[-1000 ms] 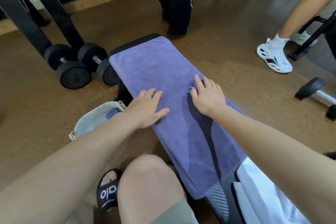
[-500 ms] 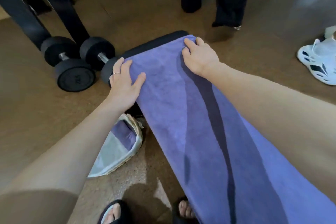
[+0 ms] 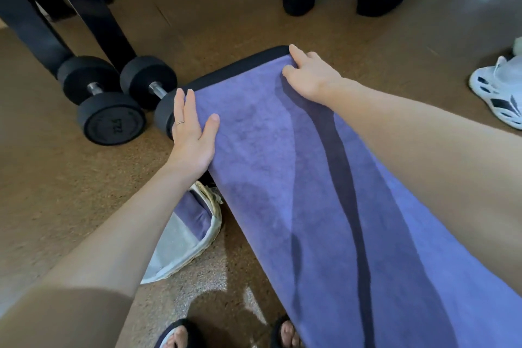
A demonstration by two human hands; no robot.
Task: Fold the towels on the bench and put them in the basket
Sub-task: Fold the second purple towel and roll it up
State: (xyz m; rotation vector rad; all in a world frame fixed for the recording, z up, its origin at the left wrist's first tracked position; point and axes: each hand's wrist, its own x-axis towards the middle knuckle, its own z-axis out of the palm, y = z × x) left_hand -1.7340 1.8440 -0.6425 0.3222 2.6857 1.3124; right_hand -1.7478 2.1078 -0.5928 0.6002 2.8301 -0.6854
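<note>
Purple towel (image 3: 282,178) lengthwise along bench (image 3: 240,66), L hand (image 3: 192,133) flat, R hand (image 3: 310,76) fingers curled on far edge

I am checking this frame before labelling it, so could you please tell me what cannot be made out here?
- Head view: the basket interior is mostly hidden by the left forearm and bench edge, so its towel count is unclear.
- The purple towel near end is cut off by the frame's bottom edge.
- The right hand fingertips curl over the towel's far edge; the grip underneath is hidden.
</note>
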